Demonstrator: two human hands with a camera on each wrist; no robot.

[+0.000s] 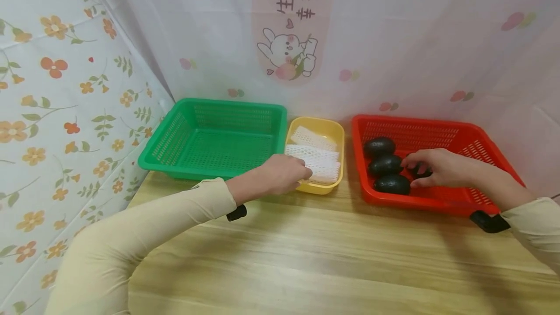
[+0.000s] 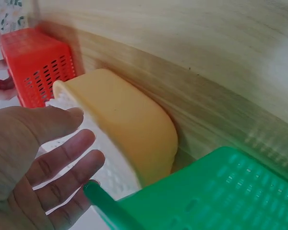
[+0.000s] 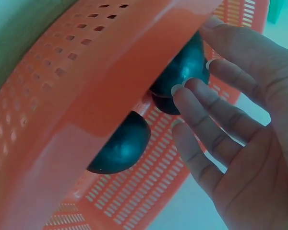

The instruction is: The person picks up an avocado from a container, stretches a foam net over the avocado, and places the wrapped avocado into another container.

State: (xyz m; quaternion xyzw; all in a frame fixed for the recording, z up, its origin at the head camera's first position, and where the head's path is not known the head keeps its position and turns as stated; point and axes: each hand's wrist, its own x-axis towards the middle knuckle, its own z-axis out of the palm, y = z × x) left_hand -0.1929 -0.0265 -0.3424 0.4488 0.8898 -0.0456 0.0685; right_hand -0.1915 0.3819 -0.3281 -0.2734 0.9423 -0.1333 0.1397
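Several dark, glossy avocados (image 1: 392, 184) lie in the red basket (image 1: 430, 201), most of them in a column along its left side. My right hand (image 1: 446, 166) reaches over that basket, partly covering one avocado (image 1: 421, 171). In the right wrist view its fingers are loosely spread before an avocado (image 3: 185, 67); contact is hard to tell. My left hand (image 1: 282, 174) hovers at the yellow basket's (image 1: 316, 188) near left corner, thumb and fingers apart, nothing between them. White foam net sleeves (image 1: 312, 154) lie in the yellow basket, close to that hand.
A green basket (image 1: 188, 175) with slotted walls stands left of the yellow one, and nothing shows inside it. All three baskets are lined up along the back of the wooden table (image 1: 306, 256). A printed cloth (image 1: 393, 38) hangs behind them; a flowered cloth (image 1: 65, 111) hangs left.
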